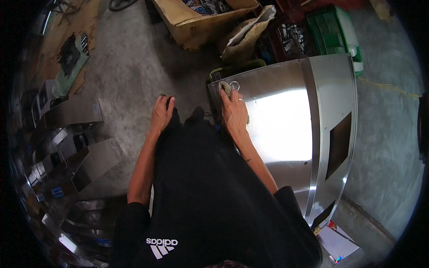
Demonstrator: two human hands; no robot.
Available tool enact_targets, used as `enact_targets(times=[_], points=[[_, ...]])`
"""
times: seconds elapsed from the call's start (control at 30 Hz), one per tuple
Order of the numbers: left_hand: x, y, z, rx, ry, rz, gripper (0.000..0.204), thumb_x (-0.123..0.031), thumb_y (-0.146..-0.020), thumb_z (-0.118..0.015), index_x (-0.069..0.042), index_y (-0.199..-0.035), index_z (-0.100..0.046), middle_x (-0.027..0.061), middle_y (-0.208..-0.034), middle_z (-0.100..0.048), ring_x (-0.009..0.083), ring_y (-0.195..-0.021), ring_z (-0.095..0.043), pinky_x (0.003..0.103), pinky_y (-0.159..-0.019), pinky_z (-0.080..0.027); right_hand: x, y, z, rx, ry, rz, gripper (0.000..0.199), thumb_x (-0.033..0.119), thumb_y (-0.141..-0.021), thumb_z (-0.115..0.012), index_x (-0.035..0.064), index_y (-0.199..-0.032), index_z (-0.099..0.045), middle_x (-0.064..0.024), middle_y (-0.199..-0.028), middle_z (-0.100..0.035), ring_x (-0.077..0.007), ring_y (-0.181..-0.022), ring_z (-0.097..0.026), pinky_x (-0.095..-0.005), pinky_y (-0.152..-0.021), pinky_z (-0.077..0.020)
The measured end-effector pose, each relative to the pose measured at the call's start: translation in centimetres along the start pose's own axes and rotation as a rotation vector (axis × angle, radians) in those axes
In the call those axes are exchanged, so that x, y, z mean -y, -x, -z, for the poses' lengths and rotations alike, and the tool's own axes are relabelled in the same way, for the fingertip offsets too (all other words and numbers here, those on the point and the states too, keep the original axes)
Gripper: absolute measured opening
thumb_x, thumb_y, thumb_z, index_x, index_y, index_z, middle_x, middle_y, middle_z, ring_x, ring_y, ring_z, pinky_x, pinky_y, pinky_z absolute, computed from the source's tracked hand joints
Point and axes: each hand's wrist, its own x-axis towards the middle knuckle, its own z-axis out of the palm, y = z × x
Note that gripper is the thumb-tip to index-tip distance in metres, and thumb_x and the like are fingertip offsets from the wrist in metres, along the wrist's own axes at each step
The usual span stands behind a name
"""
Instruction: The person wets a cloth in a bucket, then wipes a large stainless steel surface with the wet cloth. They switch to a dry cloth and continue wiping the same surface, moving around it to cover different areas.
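My right hand [234,111] is closed on a greyish-brown rag [225,87] and presses it to the shiny steel top of a long metal cabinet [277,78], near its far left corner. A bit of the rag shows past the fingertips. Just beyond the fingers, a small metal ring [234,85] lies on the steel. My left hand [161,115] hangs over the floor, left of the cabinet, its fingers curled. Something dark shows at its fingertips, but I cannot tell whether the hand holds it.
Ahead stand an open cardboard box [192,29], a torn sack [248,38] and a green crate [328,33]. Bent sheet-metal parts [96,163] lie to the left on the concrete floor [120,58]. A grey wall [384,134] rises on the right.
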Motion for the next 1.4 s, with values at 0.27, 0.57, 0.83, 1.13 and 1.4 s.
enact_targets(times=[0.27, 0.57, 0.83, 1.13, 1.4], points=[[0.3, 1.1, 0.7, 0.044, -0.011, 0.022, 0.043, -0.032, -0.113, -0.058, 0.005, -0.132, -0.069, 0.0225, -0.12, -0.068, 0.0385, -0.104, -0.068, 0.043, -0.094, -0.054, 0.4, 0.3, 1.7, 0.09, -0.082, -0.061, 0.044, 0.007, -0.094, -0.066, 0.0096, -0.139, -0.066, -0.0182, -0.116, -0.059, -0.0388, -0.105, -0.064, -0.0483, -0.084, -0.0557], [-7.9, 2.9, 2.0, 0.404, 0.572, -0.007, 0.044, -0.01, -0.104, -0.061, -0.004, -0.148, -0.062, 0.0099, -0.135, -0.067, 0.0227, -0.127, -0.063, 0.036, -0.108, -0.05, 2.7, 5.2, 5.4, 0.291, -0.721, -0.073, 0.037, 0.013, -0.093, -0.069, 0.0073, -0.13, -0.072, -0.0283, -0.148, -0.05, -0.048, -0.138, -0.048, -0.0608, -0.113, -0.0407], [-17.4, 1.0, 3.7, 0.743, 0.626, -0.243, 0.064, 0.007, -0.096, -0.055, -0.004, -0.159, -0.05, 0.0076, -0.15, -0.059, 0.0166, -0.131, -0.059, 0.034, -0.107, -0.051, 2.2, 4.2, 10.9, 0.006, -0.864, 0.057, 0.027, 0.008, -0.086, -0.072, 0.0052, -0.113, -0.075, -0.0226, -0.143, -0.044, -0.042, -0.134, -0.042, -0.0556, -0.115, -0.0385], [-25.1, -1.2, 2.4, 0.765, 0.242, -0.145, 0.034, 0.0, -0.098, -0.074, -0.003, -0.132, -0.071, 0.0076, -0.123, -0.064, 0.0131, -0.105, -0.063, 0.028, -0.086, -0.053, -2.7, 6.0, 14.3, -0.171, -1.016, -0.083, 0.031, 0.012, -0.089, -0.076, 0.004, -0.117, -0.068, -0.0204, -0.138, -0.045, -0.0384, -0.13, -0.049, -0.0503, -0.112, -0.0435], [-31.5, -5.6, -0.2, 0.684, 0.316, -0.651, 0.024, -0.011, -0.098, -0.081, -0.003, -0.107, -0.061, 0.0066, -0.116, -0.069, 0.0128, -0.097, -0.067, 0.03, -0.083, -0.055, -4.9, 6.1, 19.1, 0.175, -1.254, -0.441, 0.033, 0.028, -0.098, -0.083, 0.0049, -0.118, -0.069, -0.0053, -0.104, -0.066, -0.022, -0.093, -0.066, -0.0338, -0.08, -0.0501]])
